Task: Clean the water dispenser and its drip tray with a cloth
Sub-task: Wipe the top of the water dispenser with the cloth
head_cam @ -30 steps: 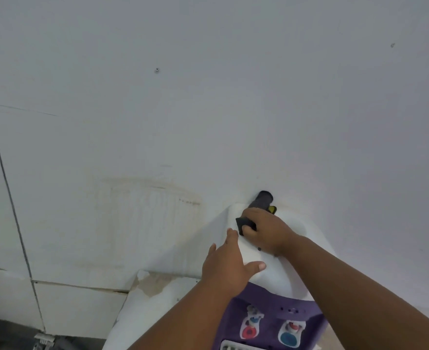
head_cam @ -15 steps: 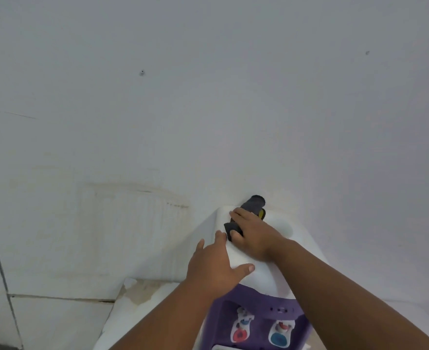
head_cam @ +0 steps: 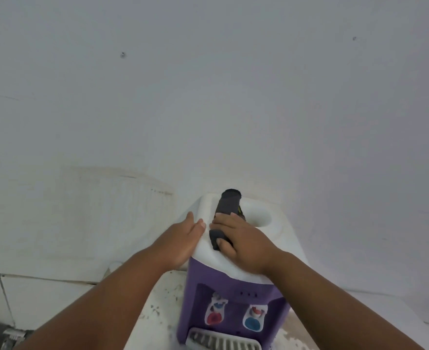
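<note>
A left hand [head_cam: 180,238] lies flat, fingers straight, on the left edge of the white top of the water dispenser [head_cam: 208,279]. Beside it, the right hand [head_cam: 248,243] grips a dark cloth [head_cam: 227,205], fingers curled round it, next to the round well. The purple-fronted unit stands on a speckled counter [head_cam: 158,311] close against the wall [head_cam: 208,97]. Its slatted drip tray [head_cam: 223,343] meets the frame's bottom edge.
</note>
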The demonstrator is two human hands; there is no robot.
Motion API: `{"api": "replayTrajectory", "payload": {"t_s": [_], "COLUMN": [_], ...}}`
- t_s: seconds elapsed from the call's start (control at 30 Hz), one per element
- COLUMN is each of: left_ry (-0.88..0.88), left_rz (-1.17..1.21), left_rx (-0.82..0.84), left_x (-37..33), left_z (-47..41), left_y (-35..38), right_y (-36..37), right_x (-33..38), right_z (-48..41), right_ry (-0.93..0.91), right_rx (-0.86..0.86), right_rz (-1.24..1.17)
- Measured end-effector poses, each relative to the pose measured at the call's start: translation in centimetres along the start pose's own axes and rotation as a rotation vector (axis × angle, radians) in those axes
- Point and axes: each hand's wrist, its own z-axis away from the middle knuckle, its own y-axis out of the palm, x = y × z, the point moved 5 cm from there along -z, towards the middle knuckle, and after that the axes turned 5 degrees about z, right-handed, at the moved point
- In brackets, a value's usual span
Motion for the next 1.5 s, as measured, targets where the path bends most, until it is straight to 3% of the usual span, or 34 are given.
{"api": "replayTrajectory", "payload": {"t_s": [0.23, 0.4, 0.53, 0.63, 0.7, 0.77, 0.83, 0.93, 1.03, 1.17, 1.37, 1.5], "left_ry": [0.043, 0.102, 0.131, 0.121, 0.107, 0.101, 0.104, 0.124, 0.133, 0.122, 0.117, 0.102], "left_rz": [-0.325, -0.483, -0.528, -0.52, -0.514, -0.532, -0.546, -0.546, -0.528, -0.49, -0.456, -0.404], "left_rx": [-0.166, -0.23, -0.156, -0.13, -0.117, -0.109, -0.108, -0.109, -0.112, -0.089, -0.1, -0.105], "left_x": [-2.0, -2.4, -2.2, -2.3, -2.4, -2.5, -2.5, -2.4, -2.0, -1.2, -1.2, -1.3], "left_z": [0.2, 1.0, 1.8, 1.9, 1.9, 2.1, 2.2, 2.2, 2.2, 2.2, 2.0, 2.0], "left_y": [0.4, 2.1, 3.1, 3.2, 3.1, 3.2, 3.2, 3.1, 3.0, 3.0, 3.2, 3.3], "right_y": [-1.4, -2.3, -3.7, -5.7, -6.7, -7.1, -6.6, -2.8, -0.1, -0.1, -1.1, -2.0], "right_x": [-1.8, -5.2, -8.6, -10.4, -10.0, -8.3, -5.5, -1.6, -0.5, -4.3, -10.8, -8.3], "right_z": [6.2, 10.9, 12.3, 12.8, 12.7, 11.6, 9.9, 8.5, 9.7, 11.5, 16.4, 16.0], "right_ry": [0.047, 0.186, 0.499, 0.792, 0.887, 0.846, 0.712, 0.492, 0.419, 0.546, 0.796, 0.794], "right_rx": [-0.093, -0.207, -0.312, -0.558, -0.727, -0.818, -0.763, -0.469, -0.414, -0.439, -0.569, -0.809], "right_rz": [-0.171, -0.231, -0.307, -0.574, -0.76, -0.813, -0.716, -0.381, 0.004, -0.051, -0.382, -0.412]}}
